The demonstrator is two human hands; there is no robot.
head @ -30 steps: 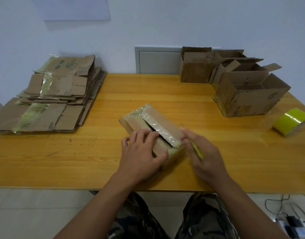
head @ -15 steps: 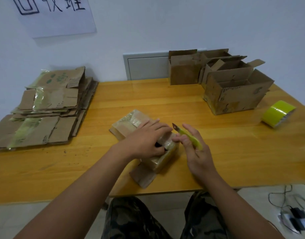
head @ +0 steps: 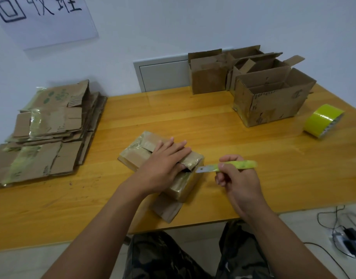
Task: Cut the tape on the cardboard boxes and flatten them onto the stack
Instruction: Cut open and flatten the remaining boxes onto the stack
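Observation:
A small taped cardboard box [head: 138,153] lies on the wooden table [head: 223,125] in front of me, its top seam partly split. My left hand [head: 163,166] presses flat on the box top, fingers spread and thumb at the gap. My right hand [head: 236,178] grips a yellow-green utility knife [head: 233,165], blade out and pointing left at the box's right upper edge. A stack of flattened boxes [head: 46,129] lies at the table's left.
Several open upright cardboard boxes [head: 269,97] stand at the back right against the wall. A roll of yellow-green tape [head: 322,119] lies on its side at the far right. Cables and a power strip [head: 346,238] lie on the floor at the right.
My left hand slid onto the box top and flattened out. My right hand turned the knife from pointing up and away to level, blade aimed left at the box.

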